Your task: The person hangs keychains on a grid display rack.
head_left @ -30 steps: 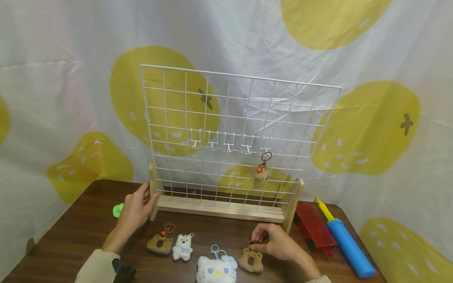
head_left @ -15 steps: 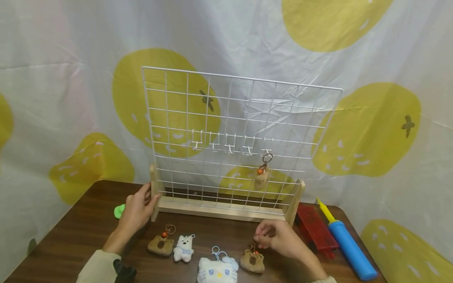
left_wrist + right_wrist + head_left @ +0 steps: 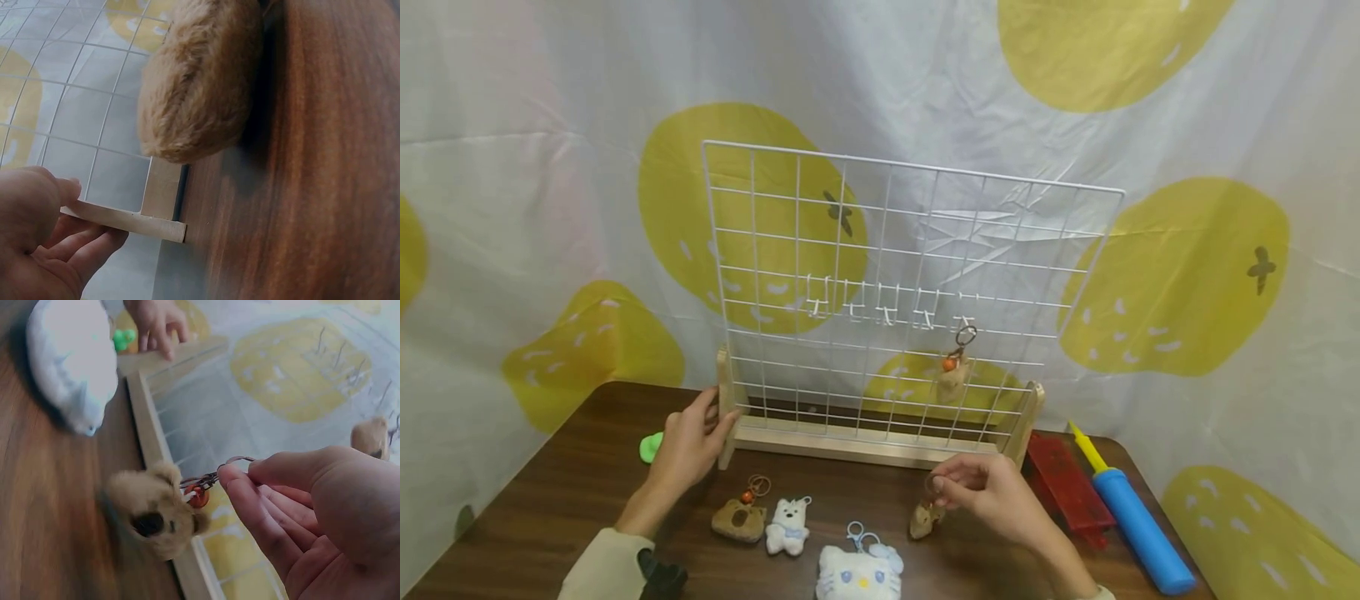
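My right hand (image 3: 988,492) pinches the metal ring of a brown plush keychain (image 3: 925,520) between thumb and forefinger. In the right wrist view the plush (image 3: 159,512) dangles beside an orange bead (image 3: 199,496), in front of the rack's base. With my left hand (image 3: 688,437) I grip the wooden left upright (image 3: 725,408) of a white wire grid rack (image 3: 887,250); the left wrist view shows thumb and fingers on either side of the upright (image 3: 125,220). Another brown plush keychain (image 3: 953,379) hangs from the rightmost of several white hooks (image 3: 887,310).
On the table lie a brown plush keychain (image 3: 739,520), a white bear keychain (image 3: 787,527) and a white cat-face plush (image 3: 859,573). At the right are a red translucent object (image 3: 1067,483) and a blue pump (image 3: 1142,529) with a yellow nozzle. A green object (image 3: 651,447) sits left.
My right hand has risen by the ring, lifting the brown plush keychain off the tabletop; the plush has turned sideways. My left hand has stayed on the upright.
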A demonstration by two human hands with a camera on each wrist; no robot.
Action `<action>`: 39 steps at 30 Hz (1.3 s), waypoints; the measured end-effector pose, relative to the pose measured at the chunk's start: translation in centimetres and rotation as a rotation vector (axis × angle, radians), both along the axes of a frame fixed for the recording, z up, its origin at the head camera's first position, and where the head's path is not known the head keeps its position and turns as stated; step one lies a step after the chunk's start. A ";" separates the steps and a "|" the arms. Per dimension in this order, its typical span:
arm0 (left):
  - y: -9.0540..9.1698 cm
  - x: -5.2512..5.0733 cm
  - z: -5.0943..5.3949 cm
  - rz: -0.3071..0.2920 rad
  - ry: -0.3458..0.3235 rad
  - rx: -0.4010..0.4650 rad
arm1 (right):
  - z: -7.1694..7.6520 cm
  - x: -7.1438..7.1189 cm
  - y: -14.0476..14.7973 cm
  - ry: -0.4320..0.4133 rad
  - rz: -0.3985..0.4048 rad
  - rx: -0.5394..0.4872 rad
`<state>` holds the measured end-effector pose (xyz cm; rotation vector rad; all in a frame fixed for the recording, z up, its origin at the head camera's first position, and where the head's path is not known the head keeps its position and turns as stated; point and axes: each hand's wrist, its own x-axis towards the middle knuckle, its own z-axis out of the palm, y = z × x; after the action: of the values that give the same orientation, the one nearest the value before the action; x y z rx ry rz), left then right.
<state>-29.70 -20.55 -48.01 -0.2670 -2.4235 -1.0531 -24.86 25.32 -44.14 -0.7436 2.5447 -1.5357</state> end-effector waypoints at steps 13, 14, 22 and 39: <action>-0.5 0.4 0.2 0.000 0.008 0.001 | 5.7 1.9 -3.3 0.163 -0.052 -0.098; -0.5 0.4 0.2 -0.001 0.006 0.003 | 6.1 2.1 -3.6 0.181 -0.053 -0.113; -0.3 0.3 -0.1 -0.005 0.020 0.018 | 8.9 2.3 -5.5 0.371 -0.215 -0.152; 0.0 0.2 0.1 -0.010 0.039 0.026 | 13.5 1.1 -6.5 0.475 -0.311 -0.270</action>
<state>-29.54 -20.57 -47.92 -0.2889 -2.3746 -1.0740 -23.72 18.77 -30.62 -0.8629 2.9345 -2.0457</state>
